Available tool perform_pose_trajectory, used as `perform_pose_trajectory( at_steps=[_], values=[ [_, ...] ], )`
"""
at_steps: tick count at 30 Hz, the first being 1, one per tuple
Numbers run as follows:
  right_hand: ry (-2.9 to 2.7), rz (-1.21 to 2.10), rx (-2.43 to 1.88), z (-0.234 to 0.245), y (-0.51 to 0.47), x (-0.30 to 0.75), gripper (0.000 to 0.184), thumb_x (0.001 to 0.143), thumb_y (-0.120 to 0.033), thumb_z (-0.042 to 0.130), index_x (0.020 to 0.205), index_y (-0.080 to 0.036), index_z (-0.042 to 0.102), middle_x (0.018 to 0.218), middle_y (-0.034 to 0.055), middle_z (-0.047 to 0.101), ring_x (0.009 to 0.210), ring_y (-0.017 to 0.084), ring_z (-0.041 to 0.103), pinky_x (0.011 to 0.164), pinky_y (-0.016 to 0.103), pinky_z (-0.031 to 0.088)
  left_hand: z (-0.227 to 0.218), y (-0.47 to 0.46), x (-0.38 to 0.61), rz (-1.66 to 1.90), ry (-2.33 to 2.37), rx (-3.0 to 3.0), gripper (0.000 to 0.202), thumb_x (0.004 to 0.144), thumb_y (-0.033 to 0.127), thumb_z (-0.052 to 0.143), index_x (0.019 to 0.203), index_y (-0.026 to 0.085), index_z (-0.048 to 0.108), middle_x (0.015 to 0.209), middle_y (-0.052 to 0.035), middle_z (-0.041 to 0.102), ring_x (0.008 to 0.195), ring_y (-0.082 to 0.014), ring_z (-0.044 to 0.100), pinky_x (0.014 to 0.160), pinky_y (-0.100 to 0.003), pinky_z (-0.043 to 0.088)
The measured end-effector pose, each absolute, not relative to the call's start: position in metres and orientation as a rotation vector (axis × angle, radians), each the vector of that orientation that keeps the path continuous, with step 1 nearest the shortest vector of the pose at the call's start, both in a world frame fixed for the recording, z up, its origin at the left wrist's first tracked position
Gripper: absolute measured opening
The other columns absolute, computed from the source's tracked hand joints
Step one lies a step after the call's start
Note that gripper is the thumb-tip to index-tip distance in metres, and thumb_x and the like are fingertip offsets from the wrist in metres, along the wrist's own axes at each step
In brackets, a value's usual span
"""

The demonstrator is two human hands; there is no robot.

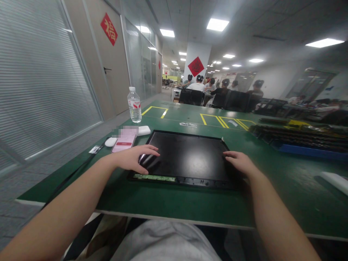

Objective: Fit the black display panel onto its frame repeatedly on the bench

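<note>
A black flat display panel (187, 152) lies on the green table in front of me, screen side up. Along its near edge runs a strip of green circuit board (154, 178). My left hand (134, 157) is at the panel's left edge, thumb and fingers spread apart over the border. At the opposite side, my right hand (239, 163) has its fingers stretched over the right edge; its underside is hidden. Whether either hand presses on the panel, I cannot tell.
Left of the panel are a phone (124, 140), a white mouse-like object (111, 141) and a water bottle (134, 105). Stacked dark panels (296, 136) stand at the right on the green table (190, 206), near a white object (335, 183). Several people sit further back.
</note>
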State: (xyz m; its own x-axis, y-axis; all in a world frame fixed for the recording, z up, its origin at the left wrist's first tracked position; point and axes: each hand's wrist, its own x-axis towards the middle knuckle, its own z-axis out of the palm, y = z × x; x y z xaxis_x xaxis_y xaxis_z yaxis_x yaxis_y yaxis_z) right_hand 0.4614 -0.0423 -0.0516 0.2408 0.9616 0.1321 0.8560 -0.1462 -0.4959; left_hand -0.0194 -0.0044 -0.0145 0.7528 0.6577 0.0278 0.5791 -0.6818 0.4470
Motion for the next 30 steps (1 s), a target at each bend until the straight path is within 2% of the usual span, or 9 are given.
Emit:
perform_pose_trajectory(
  at_steps=[6,13,21,26,30],
  values=[
    [-1.683,0.316,-2.030,-0.0516,-0.0430,0.4620,0.030,0.079,-0.027,0.061,0.103,-0.025,0.078,0.111,0.0034,0.074,0.109,0.025,0.066,0.099,0.034,0.046,-0.0139,-0.0064,-0.0155,0.324,0.875,2.600,0.068,0.068,0.034,0.080,0.133,0.029,0.060,0.149,-0.0073,0.050,0.134,-0.0302,0.049,0.112,-0.039,0.035],
    [-1.687,0.335,-2.050,-0.0486,-0.0448,0.4595,0.031,0.081,-0.027,0.060,0.105,-0.023,0.077,0.113,0.0038,0.074,0.111,0.025,0.065,0.099,0.033,0.045,-0.0160,-0.0067,-0.0150,0.345,0.799,2.673,0.066,0.069,0.025,0.079,0.132,0.028,0.059,0.148,-0.0060,0.050,0.132,-0.0270,0.050,0.111,-0.036,0.037],
    [-1.675,0.333,-2.069,-0.0463,-0.0457,0.4577,0.029,0.082,-0.025,0.060,0.105,-0.023,0.078,0.113,0.0040,0.074,0.110,0.024,0.065,0.099,0.031,0.045,-0.0171,-0.0064,-0.0149,0.343,0.776,2.689,0.066,0.070,0.022,0.077,0.133,0.028,0.058,0.147,-0.0055,0.052,0.131,-0.0264,0.052,0.111,-0.035,0.038],
    [-1.649,0.335,-2.072,-0.0464,-0.0456,0.4577,0.028,0.081,-0.025,0.061,0.102,-0.024,0.078,0.110,0.0038,0.074,0.107,0.024,0.066,0.097,0.031,0.047,-0.0165,-0.0067,-0.0153,0.346,0.798,2.674,0.066,0.070,0.025,0.078,0.133,0.027,0.059,0.146,-0.0068,0.052,0.131,-0.0270,0.052,0.111,-0.036,0.037],
    [-1.646,0.329,-2.063,-0.0462,-0.0460,0.4568,0.027,0.080,-0.025,0.062,0.100,-0.024,0.079,0.107,0.0041,0.075,0.105,0.024,0.066,0.095,0.031,0.048,-0.0173,-0.0027,-0.0170,0.363,0.878,2.646,0.057,0.076,0.037,0.074,0.130,0.025,0.061,0.144,-0.0085,0.055,0.129,-0.0270,0.054,0.110,-0.037,0.040]
  ],
)
